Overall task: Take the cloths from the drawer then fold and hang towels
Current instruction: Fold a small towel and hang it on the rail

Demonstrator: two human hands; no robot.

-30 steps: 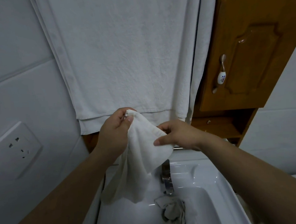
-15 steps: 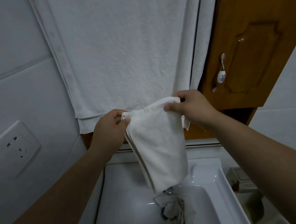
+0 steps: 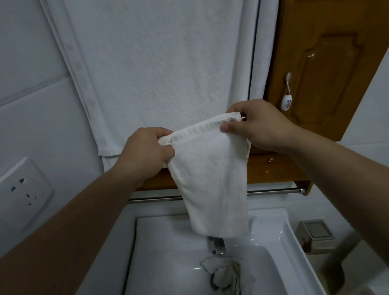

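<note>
Two bare arms reach in from the near edge, the left forearm [image 3: 79,218] from the left, the right forearm [image 3: 350,172] from the right. The left hand [image 3: 143,150] grips one top corner of a folded white cloth [image 3: 211,180]. The right hand [image 3: 260,125], slightly higher, pinches the other corner between thumb and fingers.

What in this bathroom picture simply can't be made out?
Head view only:
Big hanging towel: top cut off by the frame edge, so its hanger is unseen.
Metal rail: middle hidden behind the small cloth.
Tap: upper part hidden by that cloth.
Crumpled cloths in the sink: cut off at the bottom edge; number unclear.
Drawer: not in view.
</note>
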